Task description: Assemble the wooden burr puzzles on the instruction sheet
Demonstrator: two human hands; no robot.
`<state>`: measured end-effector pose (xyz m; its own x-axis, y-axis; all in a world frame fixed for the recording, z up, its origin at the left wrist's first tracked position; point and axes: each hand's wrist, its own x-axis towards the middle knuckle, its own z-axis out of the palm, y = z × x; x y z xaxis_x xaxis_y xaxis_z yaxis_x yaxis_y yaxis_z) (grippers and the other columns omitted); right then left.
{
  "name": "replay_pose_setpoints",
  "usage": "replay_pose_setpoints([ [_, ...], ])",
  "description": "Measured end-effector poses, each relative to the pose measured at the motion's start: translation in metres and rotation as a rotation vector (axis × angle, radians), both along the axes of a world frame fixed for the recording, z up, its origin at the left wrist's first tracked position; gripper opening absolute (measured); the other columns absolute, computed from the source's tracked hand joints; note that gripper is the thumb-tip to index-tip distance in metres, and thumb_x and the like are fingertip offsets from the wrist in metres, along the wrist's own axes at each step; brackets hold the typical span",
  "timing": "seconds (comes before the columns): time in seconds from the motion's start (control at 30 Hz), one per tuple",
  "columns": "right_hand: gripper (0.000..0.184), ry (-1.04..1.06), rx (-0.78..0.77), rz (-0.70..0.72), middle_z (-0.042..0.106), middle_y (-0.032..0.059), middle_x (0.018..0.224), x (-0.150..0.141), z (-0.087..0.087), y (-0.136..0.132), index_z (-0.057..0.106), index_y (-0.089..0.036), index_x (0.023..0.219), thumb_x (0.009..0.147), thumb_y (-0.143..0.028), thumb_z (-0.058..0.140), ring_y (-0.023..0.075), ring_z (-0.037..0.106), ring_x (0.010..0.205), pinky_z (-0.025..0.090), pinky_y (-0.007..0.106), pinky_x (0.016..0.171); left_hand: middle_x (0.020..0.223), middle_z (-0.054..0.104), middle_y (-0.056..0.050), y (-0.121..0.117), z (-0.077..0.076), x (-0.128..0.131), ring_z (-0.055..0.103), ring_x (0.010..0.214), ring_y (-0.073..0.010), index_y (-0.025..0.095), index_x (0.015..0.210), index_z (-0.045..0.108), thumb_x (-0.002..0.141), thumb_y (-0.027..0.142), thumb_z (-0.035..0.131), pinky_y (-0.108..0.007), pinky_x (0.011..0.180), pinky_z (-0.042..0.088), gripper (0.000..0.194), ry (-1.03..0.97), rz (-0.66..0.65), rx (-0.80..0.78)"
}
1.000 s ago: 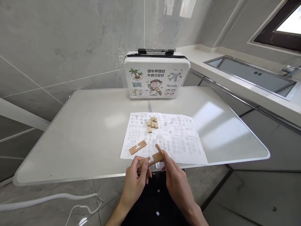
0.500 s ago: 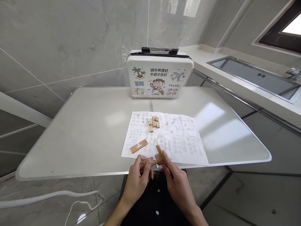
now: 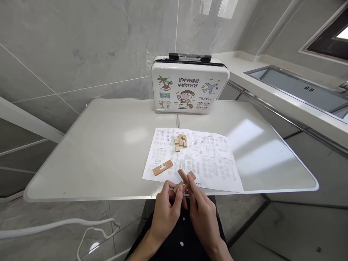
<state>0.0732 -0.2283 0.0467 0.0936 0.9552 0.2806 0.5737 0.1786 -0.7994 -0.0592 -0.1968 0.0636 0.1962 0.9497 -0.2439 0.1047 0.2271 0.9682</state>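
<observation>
Wooden puzzle pieces [image 3: 182,175] are held together in front of me at the table's near edge, crossing one another at an angle. My left hand [image 3: 169,208] pinches the lower left piece between thumb and fingers. My right hand [image 3: 202,208] grips the pieces from the right, its index finger along the upper end. My fingers partly hide where the pieces meet. Just beyond my left hand, a flat notched wooden piece [image 3: 160,169] lies on a printed instruction sheet [image 3: 217,156]. Farther up the sheet sits a small cluster of notched wooden blocks [image 3: 181,141].
A white cartoon-printed suitcase [image 3: 190,87] with a black handle stands at the back of the white folding table [image 3: 108,156]. To the right is a counter with a sink [image 3: 296,87]. A white cable [image 3: 100,228] runs near the floor at left.
The held pieces have been turned and now cross at a different angle, with my hands closer together. The whole view has shifted slightly; the flat piece and block cluster stay on the sheet.
</observation>
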Motion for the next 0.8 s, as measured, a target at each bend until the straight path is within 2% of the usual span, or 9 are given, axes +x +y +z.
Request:
replay_pose_setpoints([
  [0.2,0.061,0.016,0.020,0.051,0.067,0.0045,0.152,0.007,-0.003,0.002,0.042,-0.039,0.167,0.112,-0.013,0.044,0.0268,0.063,0.142,0.064,0.039,0.106,0.063,0.065,0.002,-0.001,0.002,-0.003,0.060,0.054,-0.0147,0.023,0.094,0.054,0.106,0.055,0.056,-0.024,0.050,0.041,0.035,-0.009,-0.009,-0.003],
  [0.47,0.058,0.018,0.022,-0.012,0.065,0.0066,0.154,0.000,-0.006,0.000,0.042,-0.037,0.168,0.113,-0.018,0.045,0.0284,0.061,0.144,0.064,0.040,0.106,0.065,0.067,0.002,-0.003,0.001,-0.003,0.052,0.048,-0.0128,0.023,0.094,0.052,0.105,0.057,0.056,-0.024,0.049,0.039,0.036,-0.029,-0.003,-0.018],
  [0.63,0.056,0.009,-0.007,0.016,0.066,0.0073,0.154,0.002,-0.009,0.000,0.046,-0.036,0.166,0.113,-0.017,0.044,0.0283,0.062,0.143,0.064,0.041,0.107,0.065,0.067,0.001,-0.004,0.001,-0.005,0.054,0.050,-0.0136,0.023,0.094,0.053,0.104,0.058,0.057,-0.025,0.051,0.041,0.036,-0.044,0.000,-0.030],
  [0.7,0.054,0.026,-0.037,0.032,0.065,0.0085,0.155,0.002,-0.012,-0.001,0.044,-0.035,0.166,0.114,-0.020,0.044,0.0283,0.065,0.140,0.065,0.041,0.104,0.065,0.068,0.001,-0.003,0.001,-0.009,0.055,0.051,-0.0138,0.023,0.093,0.053,0.105,0.058,0.057,-0.025,0.052,0.042,0.037,-0.038,0.008,-0.024],
  [0.8,0.059,0.072,-0.096,0.045,0.070,0.0133,0.146,0.002,-0.019,-0.001,0.032,-0.030,0.171,0.114,-0.027,0.047,0.0269,0.077,0.121,0.069,0.040,0.094,0.067,0.069,0.001,-0.001,0.000,-0.022,0.057,0.052,-0.0137,0.023,0.095,0.053,0.105,0.057,0.056,-0.025,0.054,0.045,0.036,-0.017,0.045,0.003],
])
